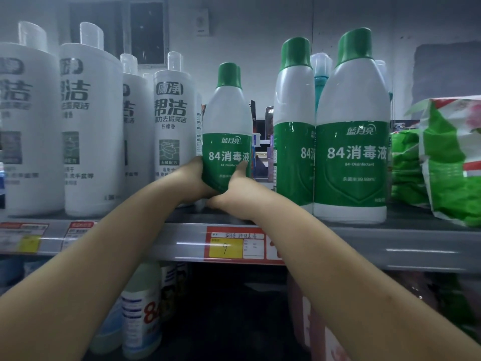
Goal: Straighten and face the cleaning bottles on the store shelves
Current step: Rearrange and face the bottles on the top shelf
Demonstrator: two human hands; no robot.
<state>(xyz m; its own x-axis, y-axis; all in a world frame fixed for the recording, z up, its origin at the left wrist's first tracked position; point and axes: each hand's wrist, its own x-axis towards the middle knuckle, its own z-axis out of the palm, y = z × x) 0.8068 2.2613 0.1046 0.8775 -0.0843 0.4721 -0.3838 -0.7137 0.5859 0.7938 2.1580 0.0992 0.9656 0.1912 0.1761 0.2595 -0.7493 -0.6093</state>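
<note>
A small green-capped disinfectant bottle (227,126) with a green label stands set back on the top shelf (390,246), label facing me. My left hand (194,178) wraps its lower left side. My right hand (235,190) cups its lower right and base, thumb on the label. A second green cap shows just behind it. Two larger bottles of the same disinfectant stand at the shelf front to the right: one (352,142) faces forward, the other (294,126) is turned slightly and half hidden behind it.
Several tall white toilet-cleaner bottles (91,126) fill the shelf's left side. Green and white bags (453,157) lie at the far right. A red and yellow price tag (234,246) sits on the shelf edge. More bottles (140,308) stand on the dim lower shelf.
</note>
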